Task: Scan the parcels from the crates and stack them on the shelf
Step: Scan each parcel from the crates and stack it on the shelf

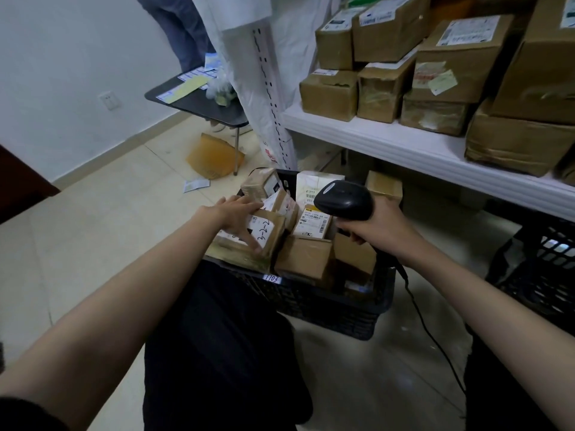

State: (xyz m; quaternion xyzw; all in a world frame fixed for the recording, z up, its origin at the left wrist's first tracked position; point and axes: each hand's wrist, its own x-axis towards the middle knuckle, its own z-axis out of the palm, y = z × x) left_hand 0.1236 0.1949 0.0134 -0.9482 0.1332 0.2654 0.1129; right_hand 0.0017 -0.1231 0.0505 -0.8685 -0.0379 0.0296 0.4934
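the left hand (238, 214) lies spread on a brown parcel with a handwritten white label (259, 236), at the left end of the black plastic crate (326, 309) on the floor, thumb down its near side and fingers over the top, not yet clearly clamped; if it lifts from so loose a hold the box may tip back among the others, and the palm partly covers the label, so a scan could miss. to its right more parcels sit jumbled in the crate, one white-labelled box (315, 223) leaning against its neighbours, and pulling one out could shift the rest or knock one over the rim. further right, the right hand (378, 228) grips a black handheld barcode scanner (345, 200), head aimed left over the parcels; its cable (435, 343) trails down across the floor beside the crate and could snag a knee or a lifted box. on the far right the white shelf (420, 150) already carries crowded cardboard boxes (460, 60) stacked high, so another parcel set carelessly might slide off
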